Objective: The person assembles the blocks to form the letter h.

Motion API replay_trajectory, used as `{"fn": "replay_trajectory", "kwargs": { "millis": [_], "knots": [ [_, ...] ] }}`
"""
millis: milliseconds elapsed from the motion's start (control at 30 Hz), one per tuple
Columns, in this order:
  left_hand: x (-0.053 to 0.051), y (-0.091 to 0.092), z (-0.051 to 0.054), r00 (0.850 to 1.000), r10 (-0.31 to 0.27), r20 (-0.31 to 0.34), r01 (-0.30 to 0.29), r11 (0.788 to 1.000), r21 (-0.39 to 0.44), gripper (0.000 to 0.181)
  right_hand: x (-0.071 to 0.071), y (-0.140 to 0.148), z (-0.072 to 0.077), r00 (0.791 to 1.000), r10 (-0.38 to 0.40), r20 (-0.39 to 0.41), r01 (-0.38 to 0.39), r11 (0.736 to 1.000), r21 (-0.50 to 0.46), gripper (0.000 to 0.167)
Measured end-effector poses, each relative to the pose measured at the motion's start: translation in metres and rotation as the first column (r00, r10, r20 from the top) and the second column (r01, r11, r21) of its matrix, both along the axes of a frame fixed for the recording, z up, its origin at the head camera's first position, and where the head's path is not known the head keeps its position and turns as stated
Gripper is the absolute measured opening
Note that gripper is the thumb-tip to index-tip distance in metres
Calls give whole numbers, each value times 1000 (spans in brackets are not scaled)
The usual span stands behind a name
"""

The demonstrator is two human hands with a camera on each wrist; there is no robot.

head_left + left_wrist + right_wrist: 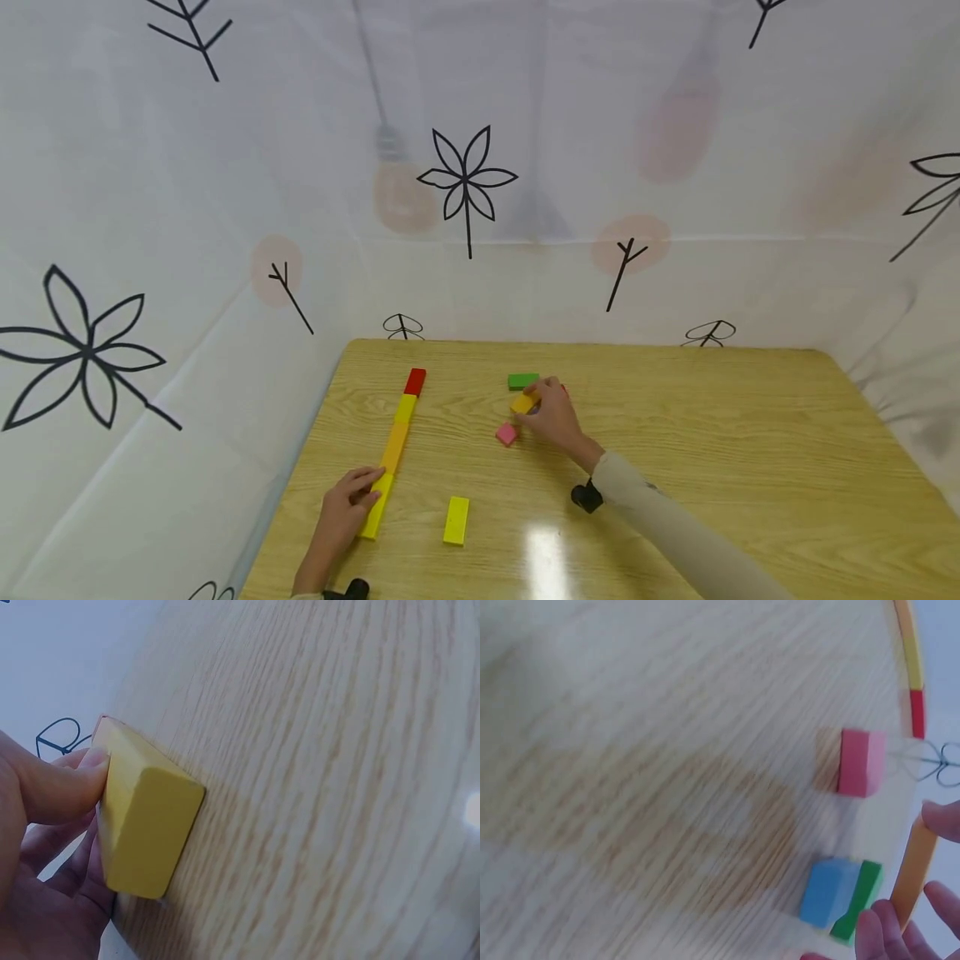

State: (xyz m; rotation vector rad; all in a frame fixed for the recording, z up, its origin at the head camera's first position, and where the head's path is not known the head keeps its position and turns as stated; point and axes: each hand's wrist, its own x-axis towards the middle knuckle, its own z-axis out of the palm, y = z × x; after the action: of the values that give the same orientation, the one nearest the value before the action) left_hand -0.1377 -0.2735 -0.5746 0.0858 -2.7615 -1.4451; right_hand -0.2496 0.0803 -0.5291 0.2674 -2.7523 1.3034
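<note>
A row of end-to-end blocks runs along the left of the table: a red block [415, 382] at the far end, then a yellow block [405, 408], an orange block [394, 447] and a near yellow block [377, 508]. My left hand [341, 517] pinches that near yellow block, thumb on one side and fingers on the other, as the left wrist view shows. Between the thumb and fingers of my right hand [557, 417] is another orange block [915, 870], held above the table. Close by lie a pink block [507, 434], a green block [523, 381] and a blue block [827, 892].
A separate yellow block [456, 521] lies between the hands, nearer the front. Part of a red block [566, 390] shows behind the right hand. The wooden table [712, 433] meets a white patterned curtain [540, 275] at the back and sides.
</note>
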Motion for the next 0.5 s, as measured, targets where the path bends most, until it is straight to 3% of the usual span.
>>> {"fn": "replay_trajectory", "kwargs": {
  "millis": [333, 500],
  "knots": [
    [0, 0, -1, 1000, 11, 6, -11, 1000, -21, 35, 13, -14, 2, 992, 117, 40, -116, 993, -31, 37],
    [0, 0, -1, 1000, 10, 13, -10, 1000, -12, 36, 19, -18, 6, 984, 178, 17, -177, 983, -41, 35]
  ]
}}
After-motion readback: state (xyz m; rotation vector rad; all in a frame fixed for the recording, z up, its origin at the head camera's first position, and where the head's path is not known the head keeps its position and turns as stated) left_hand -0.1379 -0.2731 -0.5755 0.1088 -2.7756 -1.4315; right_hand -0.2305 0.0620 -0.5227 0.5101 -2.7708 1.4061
